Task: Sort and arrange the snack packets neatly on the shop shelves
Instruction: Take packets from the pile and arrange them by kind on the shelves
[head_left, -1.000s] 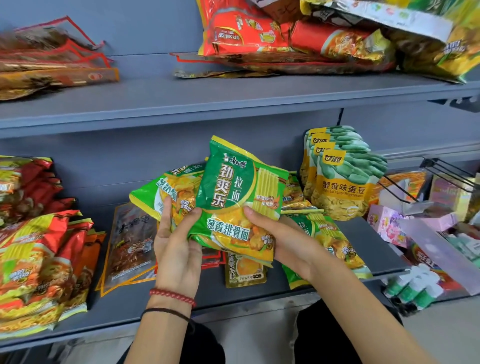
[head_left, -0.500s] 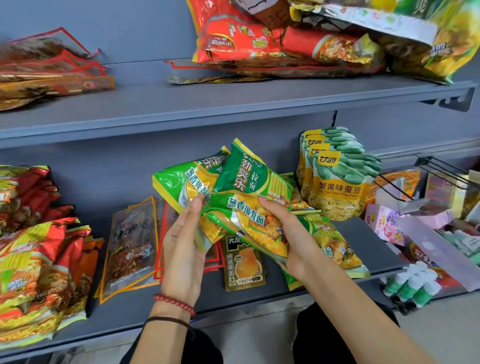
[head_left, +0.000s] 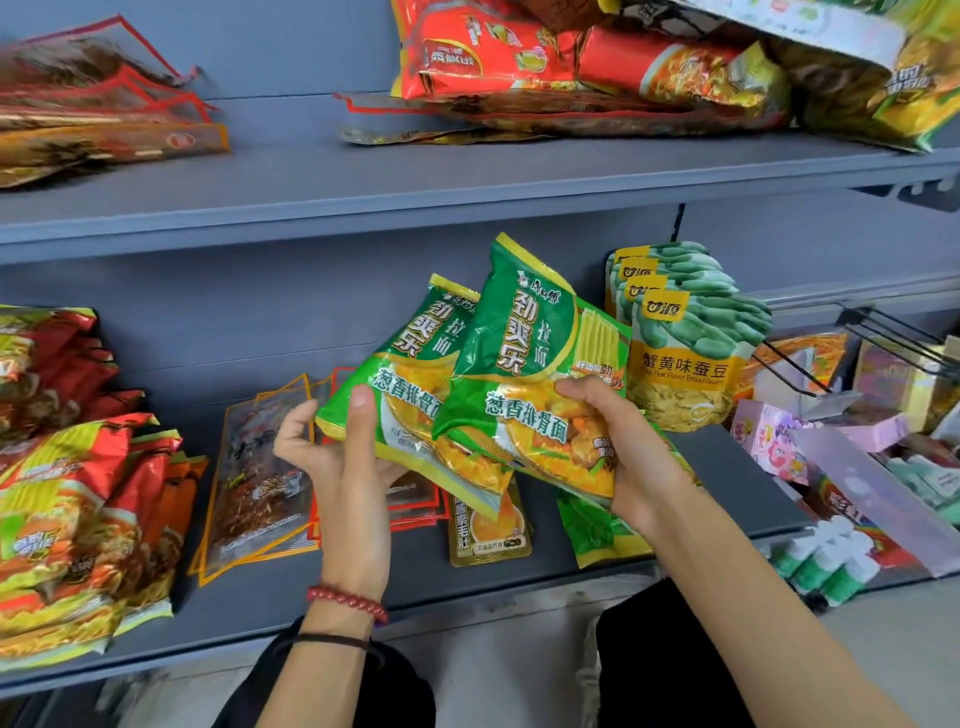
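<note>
Two green noodle packets overlap in the air above the lower grey shelf (head_left: 727, 478). My left hand (head_left: 343, 457) grips the rear green packet (head_left: 410, 374) by its lower left edge, thumb on the front. My right hand (head_left: 623, 447) grips the front green packet (head_left: 524, 353) at its lower right corner. Another green packet (head_left: 597, 530) lies flat on the shelf under my right wrist, mostly hidden.
Broad-bean pouches (head_left: 685, 343) stand upright behind my right hand. Flat clear-fronted packets (head_left: 260, 478) and a small gold sachet (head_left: 488, 535) lie on the shelf. Red and yellow noodle packets (head_left: 67, 509) are stacked at left. The upper shelf (head_left: 467, 171) holds more packets. Pink boxes (head_left: 779, 441) sit right.
The two green packets have come closer together and now stand more upright, side by side. My left hand shifted from a flat palm to gripping the rear packet's edge.
</note>
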